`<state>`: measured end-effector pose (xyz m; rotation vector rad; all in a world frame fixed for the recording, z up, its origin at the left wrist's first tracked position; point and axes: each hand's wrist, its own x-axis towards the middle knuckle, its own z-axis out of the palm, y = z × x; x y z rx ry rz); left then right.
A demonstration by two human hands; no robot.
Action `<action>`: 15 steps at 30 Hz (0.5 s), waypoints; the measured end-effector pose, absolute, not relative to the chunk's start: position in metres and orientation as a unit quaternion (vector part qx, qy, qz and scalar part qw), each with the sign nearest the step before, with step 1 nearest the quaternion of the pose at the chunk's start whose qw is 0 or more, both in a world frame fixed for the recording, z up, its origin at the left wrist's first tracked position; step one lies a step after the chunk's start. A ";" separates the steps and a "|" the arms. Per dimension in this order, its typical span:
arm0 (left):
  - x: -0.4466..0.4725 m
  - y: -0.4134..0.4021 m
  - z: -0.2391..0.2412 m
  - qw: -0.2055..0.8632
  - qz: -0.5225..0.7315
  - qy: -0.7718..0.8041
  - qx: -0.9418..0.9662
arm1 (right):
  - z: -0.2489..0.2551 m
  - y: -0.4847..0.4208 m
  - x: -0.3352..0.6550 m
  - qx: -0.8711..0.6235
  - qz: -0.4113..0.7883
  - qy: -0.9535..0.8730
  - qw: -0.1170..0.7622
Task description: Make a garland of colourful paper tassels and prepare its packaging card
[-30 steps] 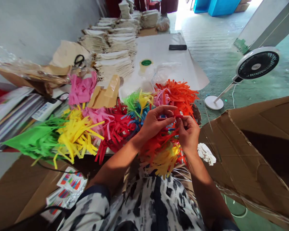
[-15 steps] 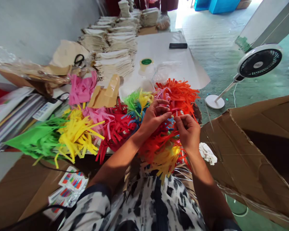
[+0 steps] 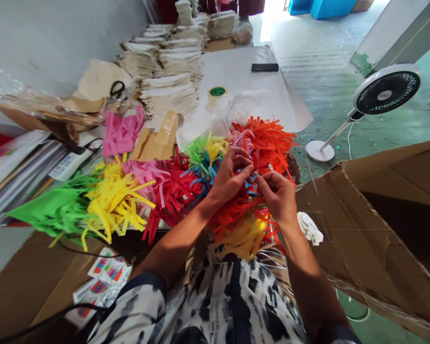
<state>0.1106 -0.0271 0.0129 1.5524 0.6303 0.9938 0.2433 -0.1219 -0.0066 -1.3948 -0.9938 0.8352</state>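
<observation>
My left hand is closed, its thumb pressed to the bent fingers over a heap of fringed paper tassels. Close beside it, my right hand pinches with thumb and forefinger. Blue strips of a tassel show between the two hands; the exact spot each grips is partly hidden. Below hang red-orange strips and a yellow tassel, over my lap. Beyond the hands lie an orange tassel, a small yellow one and a light green one.
Green, yellow, red and pink tassels spread leftward. Behind are stacked cream bundles, a tape roll, a black phone-like object and scissors. A fan and cardboard box stand right.
My right hand has shifted slightly left and the fingertips of both hands are a little closer. The yellow tassel over my lap hangs slightly higher.
</observation>
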 end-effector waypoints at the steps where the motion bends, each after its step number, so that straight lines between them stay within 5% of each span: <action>1: 0.110 -0.028 0.013 0.559 0.421 0.266 0.663 | -0.007 -0.122 0.243 -0.597 0.356 -0.426 0.579; 15: 0.108 -0.034 0.020 0.550 0.411 0.267 0.677 | -0.003 -0.125 0.241 -0.600 0.318 -0.425 0.599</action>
